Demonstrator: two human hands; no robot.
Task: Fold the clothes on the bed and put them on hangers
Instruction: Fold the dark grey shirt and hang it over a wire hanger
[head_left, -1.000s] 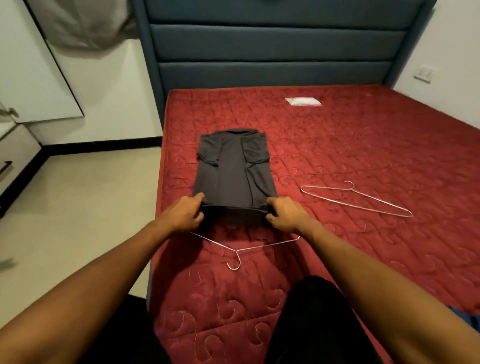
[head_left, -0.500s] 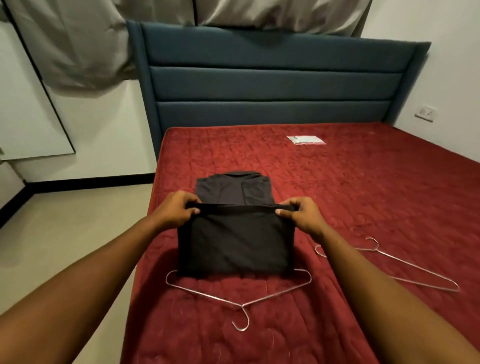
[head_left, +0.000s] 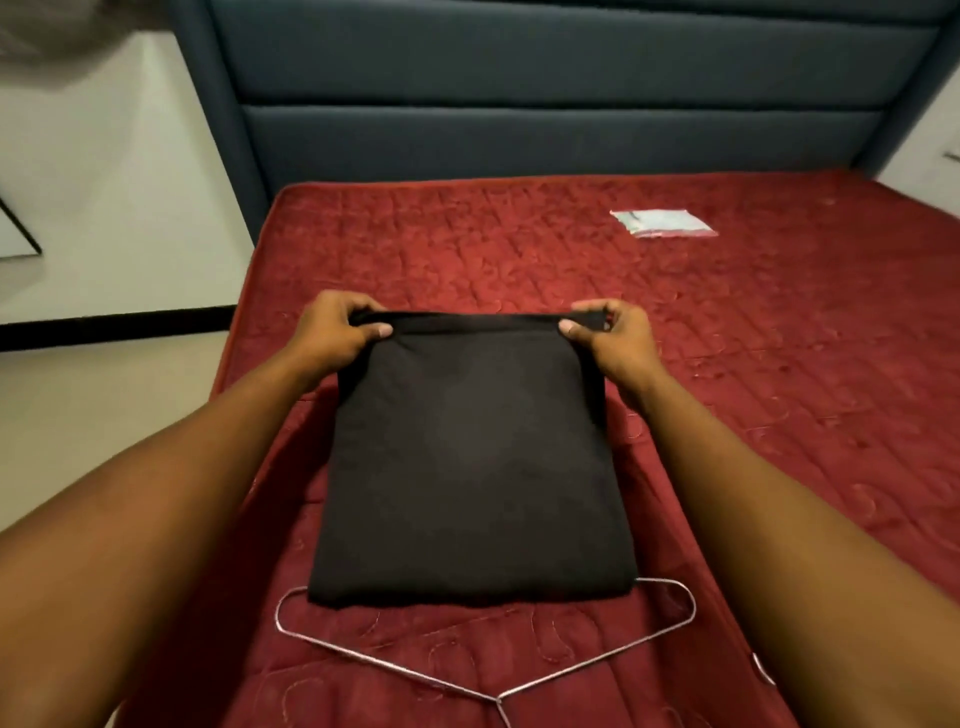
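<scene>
Two hands grip one folded black fabric garment (head_left: 470, 457) at its far edge: left hand (head_left: 332, 332) pinches the left corner, right hand (head_left: 613, 340) pinches the right corner, thumbs on top. Garment lies flat on the red quilted mattress (head_left: 779, 364), its near edge overlapping a silver wire hanger (head_left: 415, 670). Small white packet (head_left: 662, 223) rests well apart, near the blue padded headboard (head_left: 545, 104).

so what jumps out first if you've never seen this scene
The black folded garment lies in the middle of the red mattress, its far edge pinched at the corners by the left hand and the right hand. Its near edge covers the bar of a wire hanger, whose hook points toward the camera. A small white packet lies alone further back on the right, near the blue headboard.
</scene>
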